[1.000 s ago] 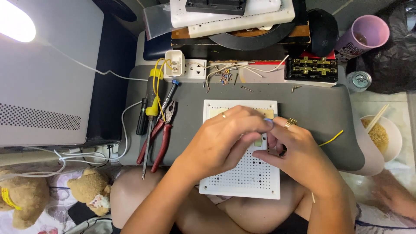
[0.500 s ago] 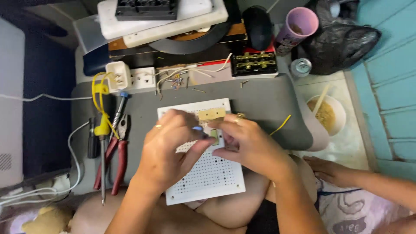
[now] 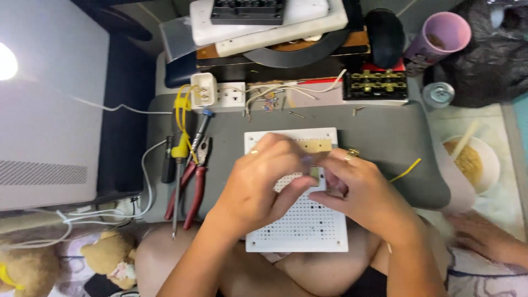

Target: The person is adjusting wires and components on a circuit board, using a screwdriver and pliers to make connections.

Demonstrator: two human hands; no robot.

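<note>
So, both hands back over the white perforated board (image 3: pixel 300 220) on the grey lap tray (image 3: pixel 379 137), shifted right of centre compared with a second ago. Left hand (image 3: pixel 264 179) and right hand (image 3: pixel 357 190) pinched together on some small part (image 3: pixel 314 171), probably a component, hard to tell. Red pliers (image 3: pixel 192 184) untouched beside.

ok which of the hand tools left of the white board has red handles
The pliers, lying nearest the board's left edge. The yellow-handled screwdriver and the blue-tipped one lie beside them, and a black tool sits farthest left; none of those is red.
</note>
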